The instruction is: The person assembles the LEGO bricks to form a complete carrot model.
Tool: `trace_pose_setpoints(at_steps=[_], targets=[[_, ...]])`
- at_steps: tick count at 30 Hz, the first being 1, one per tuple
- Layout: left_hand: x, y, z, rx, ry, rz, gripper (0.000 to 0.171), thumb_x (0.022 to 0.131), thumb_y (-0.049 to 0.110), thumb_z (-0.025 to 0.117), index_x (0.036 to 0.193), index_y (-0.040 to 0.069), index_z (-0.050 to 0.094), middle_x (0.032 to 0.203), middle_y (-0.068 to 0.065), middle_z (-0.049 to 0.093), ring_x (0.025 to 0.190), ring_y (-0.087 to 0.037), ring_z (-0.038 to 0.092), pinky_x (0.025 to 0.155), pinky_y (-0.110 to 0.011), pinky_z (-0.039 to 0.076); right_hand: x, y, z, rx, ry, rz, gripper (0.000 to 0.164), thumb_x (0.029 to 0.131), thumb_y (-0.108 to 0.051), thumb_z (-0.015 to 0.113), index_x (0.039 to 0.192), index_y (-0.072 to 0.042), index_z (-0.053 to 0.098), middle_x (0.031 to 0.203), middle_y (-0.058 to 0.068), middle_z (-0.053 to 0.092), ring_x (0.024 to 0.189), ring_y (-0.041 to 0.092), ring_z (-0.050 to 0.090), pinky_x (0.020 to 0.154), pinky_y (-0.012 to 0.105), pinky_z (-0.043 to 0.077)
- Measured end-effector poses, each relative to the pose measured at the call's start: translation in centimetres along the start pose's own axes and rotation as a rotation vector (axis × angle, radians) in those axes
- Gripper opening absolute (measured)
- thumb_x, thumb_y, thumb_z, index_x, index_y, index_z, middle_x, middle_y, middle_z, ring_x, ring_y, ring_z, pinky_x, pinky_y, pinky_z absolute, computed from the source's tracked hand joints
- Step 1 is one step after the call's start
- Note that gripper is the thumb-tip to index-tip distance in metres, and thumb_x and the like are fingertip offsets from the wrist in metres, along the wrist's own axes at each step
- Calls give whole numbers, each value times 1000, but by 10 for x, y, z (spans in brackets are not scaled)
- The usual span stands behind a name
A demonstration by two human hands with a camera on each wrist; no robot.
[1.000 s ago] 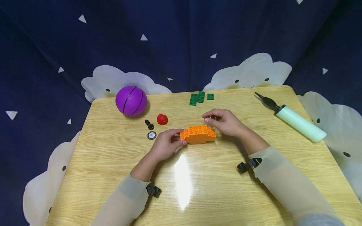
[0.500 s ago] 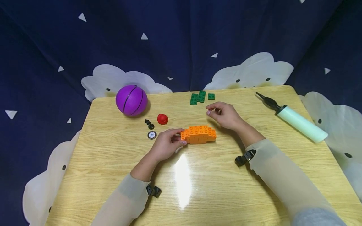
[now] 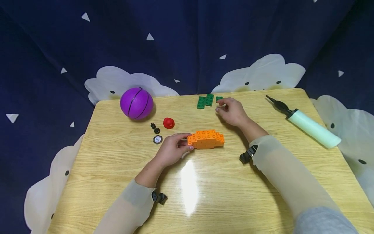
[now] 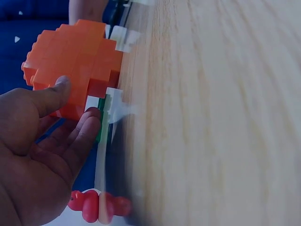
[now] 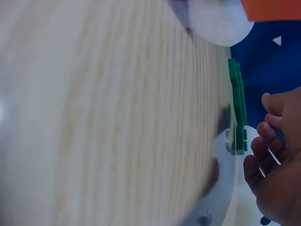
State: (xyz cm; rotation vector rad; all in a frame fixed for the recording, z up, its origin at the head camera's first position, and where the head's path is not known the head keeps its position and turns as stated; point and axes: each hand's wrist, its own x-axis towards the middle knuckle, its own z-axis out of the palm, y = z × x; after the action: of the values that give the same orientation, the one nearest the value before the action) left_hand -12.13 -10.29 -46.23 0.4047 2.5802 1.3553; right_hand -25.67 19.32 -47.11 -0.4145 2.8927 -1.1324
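My left hand [image 3: 172, 149] grips the left end of a stepped block of joined orange building bricks [image 3: 205, 139], thumb on its near side. In the left wrist view the thumb lies on the flat face of the orange brick block [image 4: 70, 61]. Over the back part of the table is my right hand [image 3: 232, 112], holding nothing, its fingers loosely bent. Just beyond its fingertips lies a small green brick [image 3: 219, 98]. Two longer green bricks [image 3: 209, 99] lie to its left. The right wrist view shows those green bricks [image 5: 238, 94] apart from the fingers.
A purple ball [image 3: 136, 103] sits at the back left. Nearer stand a red toy [image 3: 168, 123], a black chess piece [image 3: 155, 128] lying down, and a poker chip [image 3: 157, 139]. On the right lies a hand pump [image 3: 314, 128]. A dark curtain [image 3: 181, 42] hangs behind the table.
My right hand has moved away from the orange brick block, toward the back of the table and up to the small green brick. The left hand and orange block have stayed in place.
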Motion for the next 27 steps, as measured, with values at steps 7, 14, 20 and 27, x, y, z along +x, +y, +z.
trace_pose_setpoints(at_steps=[7, 14, 20, 27], targets=[[1, 0, 1, 11, 7, 12, 50, 91, 22, 83, 137, 11, 67, 126, -7, 71, 100, -13, 72, 88, -32, 60, 10, 7, 0, -67, -29, 16, 52, 100, -23, 68, 145, -1, 57, 135, 22, 53, 111, 37, 54, 99, 53, 45], [2, 0, 1, 2, 6, 23, 51, 91, 20, 83, 138, 11, 66, 127, -7, 70, 98, -12, 72, 89, -32, 59, 17, 15, -2, -150, -70, 84, 59, 101, -23, 63, 154, -1, 47, 136, 26, 43, 121, 42, 47, 108, 56, 40], [4, 0, 2, 3, 8, 13, 51, 91, 21, 83, 138, 11, 66, 127, -7, 70, 96, -10, 72, 88, -32, 60, 19, 16, -3, -150, -80, 84, 49, 101, -21, 63, 145, 0, 57, 140, 26, 43, 125, 42, 47, 110, 55, 39], [5, 2, 2, 0, 14, 4, 51, 91, 21, 83, 138, 11, 67, 125, -7, 71, 97, -12, 72, 87, -32, 60, 19, 18, -2, -146, -34, 20, 18, 97, -12, 69, 110, 0, 70, 134, 23, 58, 125, 41, 52, 111, 51, 39]])
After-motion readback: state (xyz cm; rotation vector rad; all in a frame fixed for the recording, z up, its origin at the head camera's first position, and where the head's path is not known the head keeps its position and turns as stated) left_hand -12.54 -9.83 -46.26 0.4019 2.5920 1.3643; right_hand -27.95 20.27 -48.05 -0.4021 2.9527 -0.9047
